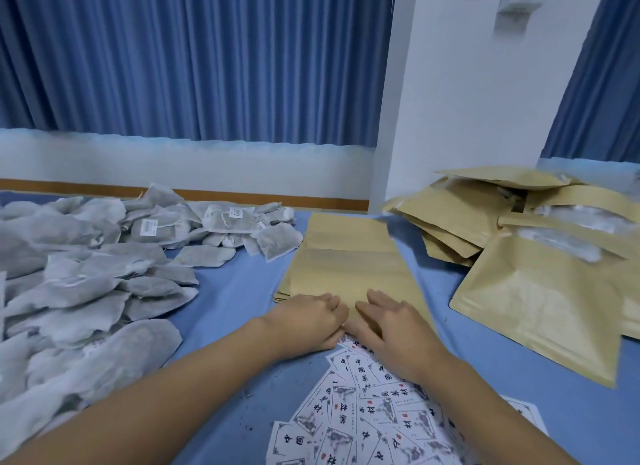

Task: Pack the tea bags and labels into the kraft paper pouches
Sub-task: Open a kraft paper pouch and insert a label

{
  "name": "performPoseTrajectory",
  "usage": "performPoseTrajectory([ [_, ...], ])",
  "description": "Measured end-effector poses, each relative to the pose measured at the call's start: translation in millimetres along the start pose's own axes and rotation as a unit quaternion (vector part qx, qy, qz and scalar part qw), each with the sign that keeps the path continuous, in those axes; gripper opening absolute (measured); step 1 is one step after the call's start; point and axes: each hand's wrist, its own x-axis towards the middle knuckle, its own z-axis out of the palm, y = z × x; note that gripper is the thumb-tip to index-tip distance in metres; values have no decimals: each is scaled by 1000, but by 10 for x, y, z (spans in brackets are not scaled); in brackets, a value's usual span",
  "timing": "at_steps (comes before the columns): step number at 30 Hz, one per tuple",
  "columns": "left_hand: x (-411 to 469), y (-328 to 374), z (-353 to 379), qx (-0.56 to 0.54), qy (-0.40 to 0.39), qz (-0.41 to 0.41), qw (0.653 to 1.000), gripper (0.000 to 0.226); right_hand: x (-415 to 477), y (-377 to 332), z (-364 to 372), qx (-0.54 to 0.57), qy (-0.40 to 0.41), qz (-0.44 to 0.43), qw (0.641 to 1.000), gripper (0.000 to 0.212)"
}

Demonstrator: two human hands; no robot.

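Note:
A flat stack of empty kraft paper pouches point(346, 256) lies in the middle of the blue table. My left hand point(308, 321) and my right hand point(394, 329) both rest on the stack's near end, side by side, fingers bent over its edge. Whether they pinch a pouch I cannot tell. A big heap of grey tea bags point(86, 284) covers the left side of the table. White printed labels point(367, 416) lie scattered just below my hands, partly under my right wrist.
Filled kraft pouches point(530, 256) are piled at the right, some with clear windows. A white pillar point(467, 101) stands behind them, and blue curtains hang along the back. Bare blue table point(235, 291) shows between the tea bags and the pouch stack.

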Motion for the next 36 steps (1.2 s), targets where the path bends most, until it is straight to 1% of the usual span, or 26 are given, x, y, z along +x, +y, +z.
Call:
performPoseTrajectory([
  [2, -43, 14, -42, 3, -2, -7, 1000, 29, -49, -16, -44, -6, -23, -16, 1000, 45],
  [4, -83, 5, -76, 3, -8, -14, 1000, 22, -92, -28, -83, 6, -25, -20, 999, 44],
  [6, -120, -9, -85, -2, -14, -12, 1000, 19, -126, -55, -119, 9, -11, -26, 1000, 36],
  [8, -148, -29, -91, -3, -13, -9, 1000, 22, -153, -93, -146, -1, -5, -31, 1000, 25],
  [11, -202, -66, -106, -30, 14, -26, 999, 26, -189, -152, -151, -19, -16, -27, 999, 21],
  [13, -252, -62, -98, -84, 51, -46, 994, 28, -218, -178, -152, -10, -17, -21, 1000, 22],
  [14, -279, -40, -92, -119, 84, -53, 988, 27, -231, -189, -156, 1, -17, -19, 1000, 22],
  [16, -346, 41, -78, -174, 178, -56, 967, 24, -251, -201, -170, 24, -17, -16, 999, 25],
  [17, -377, 93, -66, -180, 228, -67, 954, 23, -261, -205, -178, 34, -14, -12, 999, 27],
  [19, -418, 235, -25, -187, 330, -113, 918, 22, -275, -202, -182, 47, -5, -2, 999, 30],
  [20, -438, 330, -12, -215, 369, -146, 892, 19, -284, -200, -175, 54, 1, 3, 999, 30],
  [21, -450, 425, -34, -267, 389, -185, 862, 12, -293, -197, -166, 62, 7, 7, 998, 29],
  [22, -453, 503, -69, -336, 391, -225, 827, 4, -303, -197, -155, 73, 13, 10, 997, 28],
  [24, -419, 596, -128, -470, 343, -296, 757, 19, -321, -200, -138, 105, 27, 10, 994, 24],
  [26, -390, 640, -166, -557, 280, -337, 706, 31, -342, -200, -129, 140, 47, 13, 989, 21],
  [28, -380, 685, -215, -656, 222, -347, 633, 40, -360, -187, -121, 158, 81, 28, 984, 17],
  [30, -366, 731, -240, -716, 207, -355, 564, 43, -381, -178, -107, 159, 112, 45, 980, 15],
  [31, -357, 745, -230, -727, 210, -364, 543, 43, -391, -185, -101, 162, 127, 52, 977, 16],
  [32, -349, 753, -214, -724, 212, -375, 538, 43, -398, -195, -99, 168, 141, 60, 974, 18],
  [34, -343, 768, -165, -709, 209, -386, 552, 43, -403, -205, -94, 198, 166, 68, 964, 19],
  [35, -345, 774, -146, -713, 208, -384, 549, 42, -405, -210, -94, 215, 172, 67, 959, 20],
  [36, -349, 776, -137, -727, 210, -376, 535, 41, -410, -220, -94, 229, 172, 64, 956, 21],
])
